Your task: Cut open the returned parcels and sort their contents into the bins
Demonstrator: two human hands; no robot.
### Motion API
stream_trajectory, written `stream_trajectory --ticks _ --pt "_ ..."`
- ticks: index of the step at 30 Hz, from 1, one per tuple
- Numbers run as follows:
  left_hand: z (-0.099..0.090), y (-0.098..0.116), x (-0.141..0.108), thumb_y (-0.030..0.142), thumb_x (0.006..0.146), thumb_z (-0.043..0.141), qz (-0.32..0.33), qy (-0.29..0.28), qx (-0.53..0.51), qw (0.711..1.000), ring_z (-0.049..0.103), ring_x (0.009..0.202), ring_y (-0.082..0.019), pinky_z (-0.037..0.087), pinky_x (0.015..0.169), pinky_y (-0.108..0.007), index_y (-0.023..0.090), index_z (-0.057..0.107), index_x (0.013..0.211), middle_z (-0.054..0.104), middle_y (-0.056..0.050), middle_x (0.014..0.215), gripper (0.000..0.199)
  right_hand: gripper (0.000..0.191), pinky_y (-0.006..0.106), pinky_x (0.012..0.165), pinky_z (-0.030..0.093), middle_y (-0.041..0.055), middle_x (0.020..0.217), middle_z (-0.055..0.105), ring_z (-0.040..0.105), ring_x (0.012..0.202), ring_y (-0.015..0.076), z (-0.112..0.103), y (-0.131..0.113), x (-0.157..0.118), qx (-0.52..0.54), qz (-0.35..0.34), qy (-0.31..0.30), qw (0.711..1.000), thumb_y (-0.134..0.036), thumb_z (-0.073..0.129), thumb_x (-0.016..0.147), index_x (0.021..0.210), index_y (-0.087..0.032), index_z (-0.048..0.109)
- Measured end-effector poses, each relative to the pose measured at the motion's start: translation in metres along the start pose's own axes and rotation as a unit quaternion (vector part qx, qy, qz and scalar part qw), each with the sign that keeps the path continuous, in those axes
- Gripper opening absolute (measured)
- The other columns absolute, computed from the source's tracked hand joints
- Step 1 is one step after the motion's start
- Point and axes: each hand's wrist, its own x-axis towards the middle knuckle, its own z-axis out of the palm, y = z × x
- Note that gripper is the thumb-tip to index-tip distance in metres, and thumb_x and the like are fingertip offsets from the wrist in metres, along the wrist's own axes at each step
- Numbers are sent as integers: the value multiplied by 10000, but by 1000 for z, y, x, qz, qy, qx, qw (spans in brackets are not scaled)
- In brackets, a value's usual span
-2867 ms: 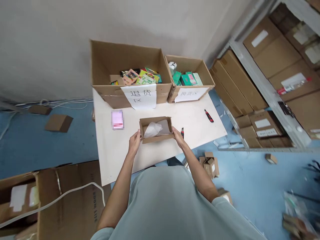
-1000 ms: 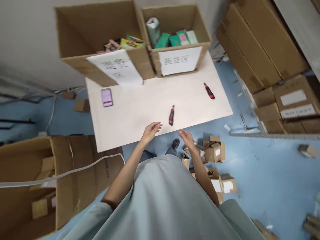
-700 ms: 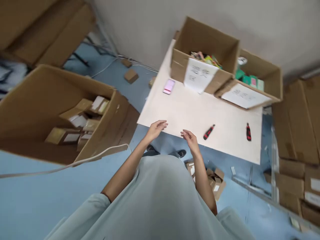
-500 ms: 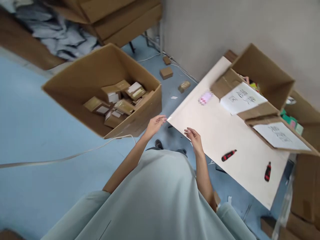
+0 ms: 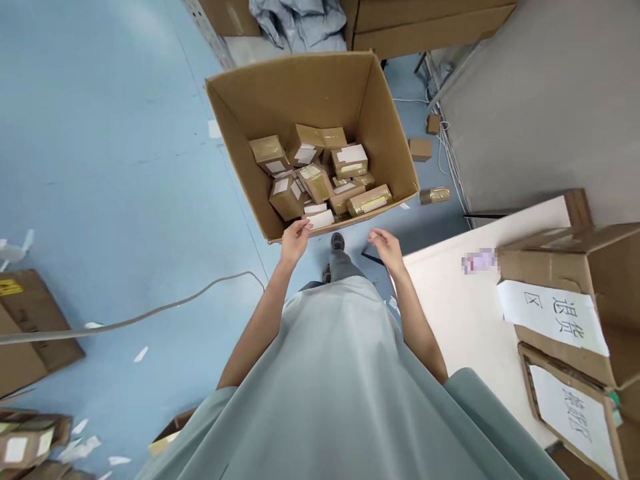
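A large open carton (image 5: 300,73) stands before me, holding several small taped parcels (image 5: 315,183) with white labels. My left hand (image 5: 295,243) is at the carton's near edge, fingers loosely bent and nothing seen in them; whether it touches the edge I cannot tell. Right of it, my right hand (image 5: 387,249) hangs in the air between the carton and the white table (image 5: 445,300), its fingers slightly curled, apart and empty.
Cartons with handwritten paper signs (image 5: 555,317) stand on the table at right, near a blurred pinkish item (image 5: 479,261). Small boxes (image 5: 420,149) lie on the floor by the wall. A pale cable (image 5: 190,301) crosses at left. More cartons (image 5: 35,327) sit at far left.
My view has swung left, bringing the large carton in front of me and the table to the right. Both hands now face the carton, away from the table's corner. Both stay empty.
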Motion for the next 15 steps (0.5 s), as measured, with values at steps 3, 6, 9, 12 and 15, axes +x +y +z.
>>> stream_trajectory --ticks 3,6,9,12,15 --pt "4 -4 32 358 1024 571 -35 41 104 993 793 1102 -270 579 1087 -416 156 771 1289 832 -152 1257 389 470 439 1105 596 155 1233 846 797 1162 307 21 -9 53 -89 -31 -10 995 -575 662 999 1213 -182 806" --pt "13 -5 59 295 1048 537 -62 26 194 979 799 1098 -308 556 1086 -424 178 798 1253 856 -137 1150 351 367 412 1096 593 134 1234 851 802 1127 288 41 -15 104 -175 -40 -38 983 -427 607 1050 1251 -195 809" --pt "24 -8 84 267 1038 554 -87 -1 240 967 782 1170 -352 537 1101 -438 194 817 1224 862 -141 1109 331 333 401 1074 600 105 1177 866 816 1063 274 61 -15 149 -237 -8 -81 968 -334 578 1067 1275 -211 808" --pt "30 -16 110 276 1018 581 -122 -4 244 962 778 1176 -371 537 1108 -461 200 824 1204 859 -157 1105 316 322 419 1070 603 105 1167 870 824 1058 291 80 -8 180 -276 17 -138 951 -293 579 1073 1283 -220 811" --pt "28 -31 135 303 998 617 -150 13 225 963 780 1156 -370 543 1111 -470 222 822 1181 853 -155 1105 286 303 432 1079 599 109 1198 865 825 1073 304 98 3 203 -298 29 -189 935 -278 593 1076 1279 -238 814"
